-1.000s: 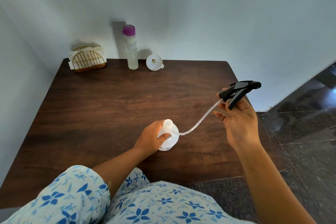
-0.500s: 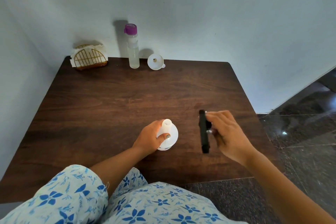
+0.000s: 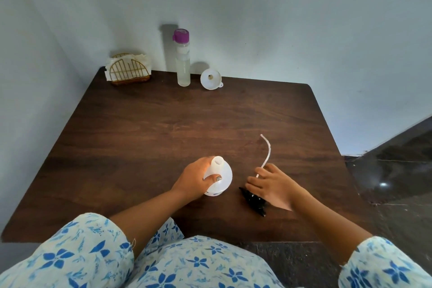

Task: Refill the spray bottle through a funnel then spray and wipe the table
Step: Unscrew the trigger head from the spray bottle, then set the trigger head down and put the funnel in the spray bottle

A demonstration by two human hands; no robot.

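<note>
"Near the front edge of the tabletop (image 3: 163, 128), what was logged?" asked the checker.

"Spray bottle (image 3: 221, 179) upright, neck open, head off. Left hand (image 3: 194, 182) wrapped round its shoulder, thumb across the front. Judged a steadying hold, so a light bottle would not tip during filling. Just right of it, the spray head (image 3: 253, 201) lay on its side on the wood, with the dip tube (image 3: 266, 152) curving away toward the back. Right hand (image 3: 268, 184) lay over the head, fingers bent (gripping or only resting, could not tell)."

"Why put the head there?"

"Judged: close enough for refitting, yet clear of the open neck."

"Supplies?"

"Along the back edge: funnel (image 3: 211, 79) on its side, mouth toward the person, just beside the purple-capped refill bottle (image 3: 183, 63). Napkin holder (image 3: 128, 71) at the back-left corner. All well apart from both hands."

"Room to move?"

"The reach from the right hand to the funnel crossed only wood, so a straight path looked unobstructed. Caution: the head sat near the front edge, and a careless sweep of the wrist could push it off. Refill not yet begun."
</note>
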